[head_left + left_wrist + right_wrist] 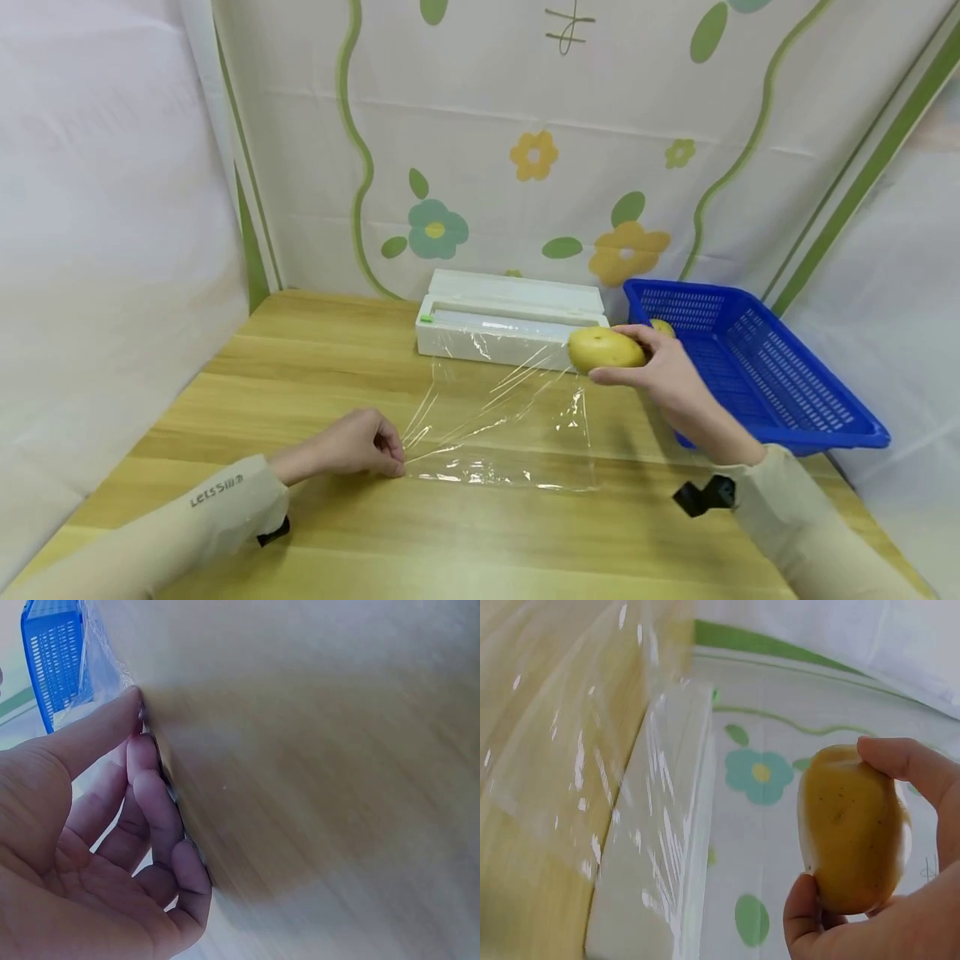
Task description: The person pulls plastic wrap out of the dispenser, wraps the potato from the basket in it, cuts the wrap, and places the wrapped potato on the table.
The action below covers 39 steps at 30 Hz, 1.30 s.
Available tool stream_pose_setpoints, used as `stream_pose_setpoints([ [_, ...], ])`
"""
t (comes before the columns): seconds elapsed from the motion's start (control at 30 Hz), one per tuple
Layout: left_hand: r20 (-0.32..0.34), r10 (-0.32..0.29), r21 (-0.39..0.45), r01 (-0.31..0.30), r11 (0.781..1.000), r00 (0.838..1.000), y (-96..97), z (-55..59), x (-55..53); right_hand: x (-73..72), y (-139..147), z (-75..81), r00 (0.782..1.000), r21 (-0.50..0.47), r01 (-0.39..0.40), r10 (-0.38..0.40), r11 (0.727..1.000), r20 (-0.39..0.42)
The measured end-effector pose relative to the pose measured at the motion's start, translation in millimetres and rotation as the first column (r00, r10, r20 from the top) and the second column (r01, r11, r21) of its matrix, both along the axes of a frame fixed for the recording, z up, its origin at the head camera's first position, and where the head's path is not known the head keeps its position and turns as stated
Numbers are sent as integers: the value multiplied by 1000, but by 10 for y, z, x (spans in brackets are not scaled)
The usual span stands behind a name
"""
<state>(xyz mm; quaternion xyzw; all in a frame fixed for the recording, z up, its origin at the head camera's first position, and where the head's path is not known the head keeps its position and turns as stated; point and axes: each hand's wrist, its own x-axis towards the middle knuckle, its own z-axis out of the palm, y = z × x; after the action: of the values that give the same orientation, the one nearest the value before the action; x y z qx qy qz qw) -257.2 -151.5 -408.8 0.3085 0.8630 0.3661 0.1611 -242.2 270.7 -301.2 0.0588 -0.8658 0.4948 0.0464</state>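
The left hand (pixel 352 446) pinches the film (pixel 517 425) at its near left corner, creases fanning out; too hard a tug could, I'd say, tear it or drag the box (pixel 487 342) across the desk (pixel 375 542). The right hand (pixel 667 379) grips the potato (pixel 603 348) between thumb and fingers, in the air by the box's right end, left of the basket (pixel 825 437); its smooth skin might slip, and a drop could crumple the film. Only the head view shows another yellow thing (pixel 663 327) in the basket; the left wrist view shows fingertips down at the desk, the right wrist view the potato's dark specks.
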Motion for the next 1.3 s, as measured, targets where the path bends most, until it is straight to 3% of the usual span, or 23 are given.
stream_pose_setpoints([
  [0.17,-7,-2,-3,2,1000,1000,-19,0,-8,-32,-442,-247,998,-31,-53,54,998,42],
  [0.3,-16,-3,0,3,1000,1000,-33,-7,-1,-52,-735,-439,991,9,-119,119,993,54],
  [0.47,-9,-15,0,15,1000,1000,-35,8,17,-19,-940,-588,990,53,-143,141,988,29],
  [0.77,-5,-23,6,23,1000,1000,-21,62,15,-13,-1033,-717,986,64,-165,165,984,19],
  [1.07,-18,-15,-10,15,1000,1000,-27,49,3,-101,-953,-836,957,139,-288,283,947,56],
  [1.3,-14,-30,-4,30,1000,999,-8,38,-33,-58,-1007,-866,940,222,-341,331,913,84],
])
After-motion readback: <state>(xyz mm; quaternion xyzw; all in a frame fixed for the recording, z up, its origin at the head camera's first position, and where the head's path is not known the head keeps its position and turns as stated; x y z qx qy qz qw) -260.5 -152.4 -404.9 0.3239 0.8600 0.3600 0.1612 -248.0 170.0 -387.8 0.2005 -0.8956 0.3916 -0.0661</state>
